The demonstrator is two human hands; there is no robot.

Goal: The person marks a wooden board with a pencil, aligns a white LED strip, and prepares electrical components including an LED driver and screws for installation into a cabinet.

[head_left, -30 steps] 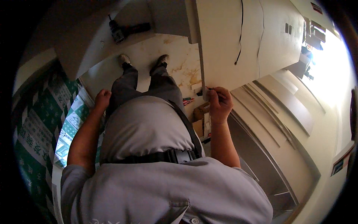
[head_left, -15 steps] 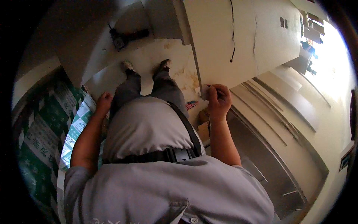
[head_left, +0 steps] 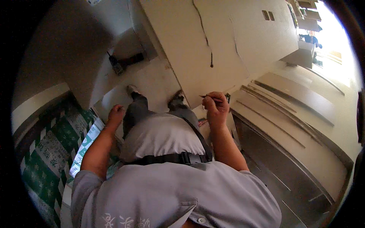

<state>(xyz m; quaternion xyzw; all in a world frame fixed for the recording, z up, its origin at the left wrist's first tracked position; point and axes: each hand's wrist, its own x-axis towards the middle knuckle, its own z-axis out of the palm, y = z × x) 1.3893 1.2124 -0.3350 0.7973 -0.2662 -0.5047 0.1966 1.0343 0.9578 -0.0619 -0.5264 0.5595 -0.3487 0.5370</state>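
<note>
My right hand (head_left: 216, 108) is raised in front of me at the right, fingers pinched round a slim, pointed pencil-like thing (head_left: 204, 96). Its tip points left, close to the pale panel (head_left: 243, 45); I see no contact between them. By my left thigh, my left hand (head_left: 116, 113) hangs low with its fingers curled in. Whether anything is inside that hand is hidden. A thin dark cord (head_left: 205, 36) hangs over the panel's face, beyond my right hand.
Green-and-white sheeting (head_left: 49, 152) covers the left side. A dark tool-like object (head_left: 119, 64) lies ahead of my feet. Long flat boards (head_left: 281, 125) rest along the right. Two cut openings (head_left: 268, 15) show in the panel, with stacked boxes (head_left: 306, 24) far beyond.
My body has turned and moved closer to the panel, my right foot now by its lower edge. The pencil-like thing in my right hand shows more plainly, and my left hand has come forward slightly.
</note>
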